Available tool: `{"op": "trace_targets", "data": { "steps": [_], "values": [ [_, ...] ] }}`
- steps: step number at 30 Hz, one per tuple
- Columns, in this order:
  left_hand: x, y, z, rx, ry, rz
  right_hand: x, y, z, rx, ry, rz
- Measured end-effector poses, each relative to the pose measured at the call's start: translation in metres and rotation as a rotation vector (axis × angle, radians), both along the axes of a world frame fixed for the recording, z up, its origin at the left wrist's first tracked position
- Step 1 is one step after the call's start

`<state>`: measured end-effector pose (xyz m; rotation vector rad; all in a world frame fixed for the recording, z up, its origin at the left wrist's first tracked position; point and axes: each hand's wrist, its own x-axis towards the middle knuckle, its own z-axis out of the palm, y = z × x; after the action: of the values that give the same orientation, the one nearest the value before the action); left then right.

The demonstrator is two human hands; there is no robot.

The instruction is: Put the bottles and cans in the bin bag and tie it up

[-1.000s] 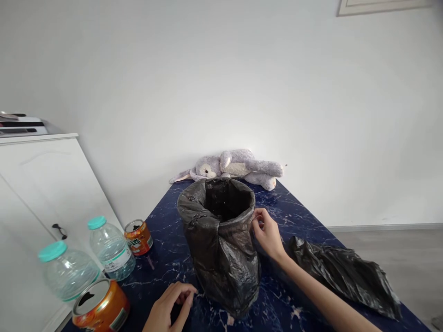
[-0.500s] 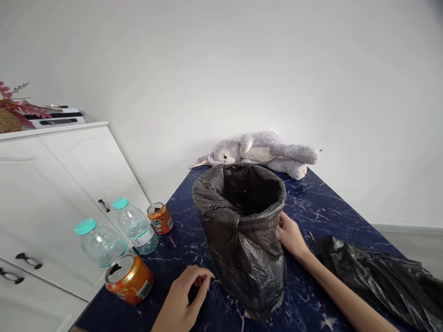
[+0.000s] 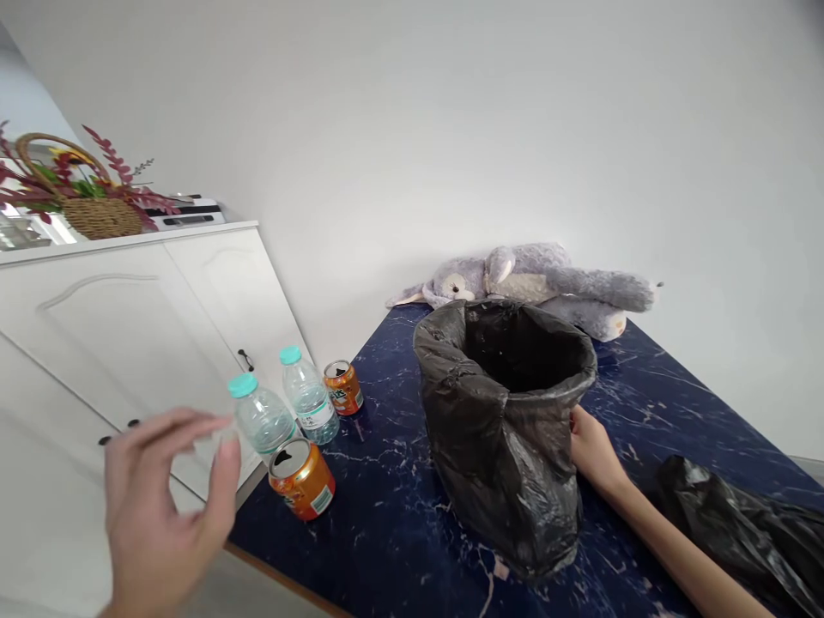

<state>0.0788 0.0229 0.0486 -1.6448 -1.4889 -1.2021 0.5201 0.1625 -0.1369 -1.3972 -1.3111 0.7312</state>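
A black garbage bag [image 3: 508, 455] stands upright with a wide round mouth and a folded-over rim. Its shape suggests a bin inside, though none shows. My right hand [image 3: 597, 453] grips its right side, the fingertips partly hidden behind it. My left hand [image 3: 171, 502] is raised at the lower left, slightly blurred, with thumb and fingers apart and nothing between them. Closest to it are an orange drink can [image 3: 307, 489] with its top opened and a clear bottle with a turquoise cap [image 3: 263, 416]. Another such bottle [image 3: 310, 399] and another orange can [image 3: 348, 390] stand behind.
A grey plush rabbit [image 3: 534, 279] lies along the far edge of the dark blue marbled table [image 3: 386, 506], by the wall. Crumpled black plastic [image 3: 740, 524] lies at the right. A white cabinet [image 3: 160, 300] on the left carries a flower basket [image 3: 103, 215].
My left hand has lifted off the table beside the bag and swung left, its fingers spreading. My right hand stays at the bag. The view has turned left.
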Motion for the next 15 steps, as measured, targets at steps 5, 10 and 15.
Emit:
{"op": "trace_targets", "data": {
  "steps": [5,10,15],
  "values": [
    [-0.037,0.043,0.036,-0.255,0.192,0.041,0.000,-0.004,-0.001,-0.002,-0.010,0.000],
    [-0.062,0.052,0.026,-0.499,0.251,0.026,0.000,-0.005,-0.002,0.008,-0.013,0.008],
    [-0.060,0.034,0.026,-0.556,0.108,0.155,-0.001,-0.003,-0.003,0.026,-0.019,0.027]
  ]
}}
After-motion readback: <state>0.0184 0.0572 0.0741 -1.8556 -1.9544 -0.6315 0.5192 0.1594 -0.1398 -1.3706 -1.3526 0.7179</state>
